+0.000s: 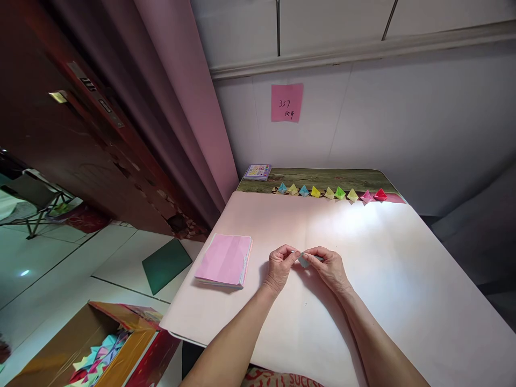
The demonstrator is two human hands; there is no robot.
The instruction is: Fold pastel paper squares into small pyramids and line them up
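Between my two hands, a little above the table, is a small pale blue-green piece of folded paper (303, 261). My left hand (281, 264) pinches its left edge between thumb and fingertips. On the other side, my right hand (328, 267) grips it in the same way, its fingers hiding much of the paper. Left of my left hand lies a stack of square paper sheets (226, 259) with a pink sheet on top. Along the table's far edge stands a row of several small folded paper shapes (340, 192) in blue, yellow, green, pink and red.
A pale covering lies over the table (387, 279). At its far left corner sits a small printed pack (258, 172). An open cardboard box (60, 344) with colourful folded papers stands on the floor at lower left. A pink note (287, 102) hangs on the wall.
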